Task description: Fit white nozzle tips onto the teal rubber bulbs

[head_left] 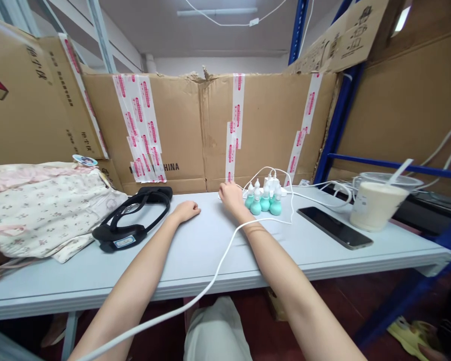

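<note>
Your right hand [231,195] is just left of the teal-based bottles [265,201], which stand clustered on the table [210,245]. Your left hand [187,211], farther left of them, has loosely curled fingers. The white cable [266,219] passes over your right forearm [278,260] near the bottles, so a quick pull of that arm could snag it and topple them. Your right fingertips are unclear; I cannot tell whether either hand pinches anything.
</note>
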Demonstrator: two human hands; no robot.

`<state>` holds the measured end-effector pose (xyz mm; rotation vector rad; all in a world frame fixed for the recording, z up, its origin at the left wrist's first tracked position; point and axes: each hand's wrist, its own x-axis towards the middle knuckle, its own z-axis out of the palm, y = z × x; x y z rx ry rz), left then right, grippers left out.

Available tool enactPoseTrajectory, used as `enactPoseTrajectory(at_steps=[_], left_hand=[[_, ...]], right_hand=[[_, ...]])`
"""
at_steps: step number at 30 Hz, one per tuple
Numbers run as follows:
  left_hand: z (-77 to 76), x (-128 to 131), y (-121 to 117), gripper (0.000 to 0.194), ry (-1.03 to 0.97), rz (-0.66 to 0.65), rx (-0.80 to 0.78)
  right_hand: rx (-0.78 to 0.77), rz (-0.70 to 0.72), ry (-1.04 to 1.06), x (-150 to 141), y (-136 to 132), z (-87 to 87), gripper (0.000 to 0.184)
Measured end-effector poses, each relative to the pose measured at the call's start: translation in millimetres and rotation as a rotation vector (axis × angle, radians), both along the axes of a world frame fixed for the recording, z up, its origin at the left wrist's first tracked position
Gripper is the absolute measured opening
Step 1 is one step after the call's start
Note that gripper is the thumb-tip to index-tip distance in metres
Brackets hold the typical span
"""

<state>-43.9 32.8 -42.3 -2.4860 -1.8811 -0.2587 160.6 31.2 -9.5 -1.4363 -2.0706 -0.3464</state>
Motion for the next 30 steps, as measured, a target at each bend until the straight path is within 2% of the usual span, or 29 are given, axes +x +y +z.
enactPoseTrajectory(at_steps=[3, 6, 8, 11, 16, 19, 22, 25, 27, 30], left_hand=[[-1.0, 0.1, 0.1, 0.035, 0.007, -0.008, 0.013], [-0.8, 1.1, -1.7, 0.036, 0.016, -0.014, 0.023], [-0.3, 1.6, -2.6, 0.036, 0.02, -0.016, 0.032], [0.5, 2.1, -3.3, 0.034, 0.023, -0.016, 0.034], [2.8, 6.6, -7.9, 0.028, 0.049, 0.009, 0.038], [8.2, 16.0, -13.8, 0.025, 0.047, 0.001, 0.063], [18.4, 29.0, -19.1, 0.019, -0.133, -0.115, 0.237], [27.5, 37.0, -19.8, 0.043, -0.336, -0.211, 0.441], [28.3, 35.3, -16.7, 0.048, -0.373, -0.195, 0.442], [19.2, 22.1, -8.4, 0.028, -0.345, -0.154, 0.333]], right_hand=[[0.167, -0.161, -0.071, 21.4, -5.1, 19.6, 0.027], [0.217, -0.329, -0.069, 37.1, -14.8, 37.2, 0.026], [0.185, -0.383, -0.09, 43.9, -22.0, 46.2, 0.027], [0.094, -0.393, -0.123, 49.4, -28.8, 53.1, 0.028], [-0.077, -0.435, -0.138, 47.6, -27.0, 48.7, 0.026], [-0.084, -0.393, -0.193, 40.7, -26.0, 45.4, 0.024], [0.012, -0.282, -0.186, 27.5, -28.6, 43.8, 0.026], [0.147, -0.072, -0.053, 7.4, -31.7, 38.3, 0.022], [0.161, 0.079, 0.091, -6.6, -31.2, 30.1, 0.017], [0.02, 0.215, 0.28, -21.3, -25.1, 12.4, 0.015]])
